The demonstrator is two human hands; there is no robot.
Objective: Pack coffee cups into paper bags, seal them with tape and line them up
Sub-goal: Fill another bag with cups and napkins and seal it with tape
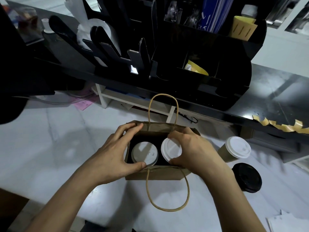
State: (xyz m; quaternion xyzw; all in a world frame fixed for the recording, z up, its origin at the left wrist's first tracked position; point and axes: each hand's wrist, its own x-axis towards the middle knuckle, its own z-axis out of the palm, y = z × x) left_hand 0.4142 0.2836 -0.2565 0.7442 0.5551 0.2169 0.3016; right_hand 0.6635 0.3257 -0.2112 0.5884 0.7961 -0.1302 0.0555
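Your left hand point(115, 153) holds open the thin, crushable kraft paper bag point(160, 174) on the worktop point(50, 148) while your right hand's point(192, 151) fingers point(173, 135) grip the second white-lidded cup point(170, 152) by its lid rim, likely light but spillable.

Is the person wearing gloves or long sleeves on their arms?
No. The left hand and the right hand are bare, with no gloves, rings or watch in view. Both forearms are bare too, with no sleeve showing as far as the picture reaches.
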